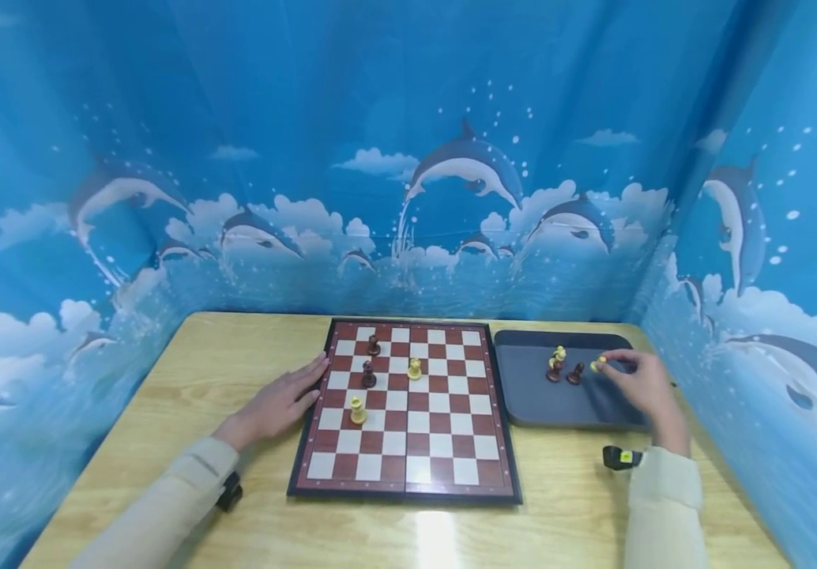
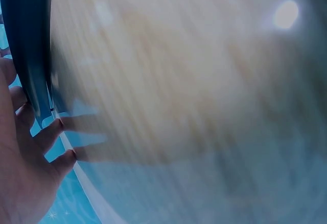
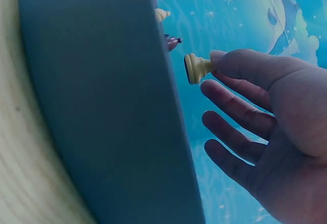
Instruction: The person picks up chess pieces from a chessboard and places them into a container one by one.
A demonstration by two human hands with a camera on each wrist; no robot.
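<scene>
A red-and-white chequered chessboard (image 1: 446, 426) lies flat on the table. My left hand (image 1: 277, 403) rests against its left edge with fingers extended. On the board stand two dark pieces (image 1: 369, 374) and two cream pieces (image 1: 358, 411), all in the left and middle columns. Over the right part of a dark grey tray (image 1: 529, 395), my right hand (image 1: 639, 387) pinches a cream chess piece (image 3: 196, 68) by its top, between thumb and index finger. Its base is free of the tray in the right wrist view; the fingers hide its top.
In the tray, a cream piece (image 1: 559, 353) and two dark pieces (image 1: 575, 374) sit close together, left of my right hand. The wooden table (image 1: 224, 363) extends left of the board and in front of it. A blue dolphin-print curtain (image 1: 380, 197) encloses the back and sides.
</scene>
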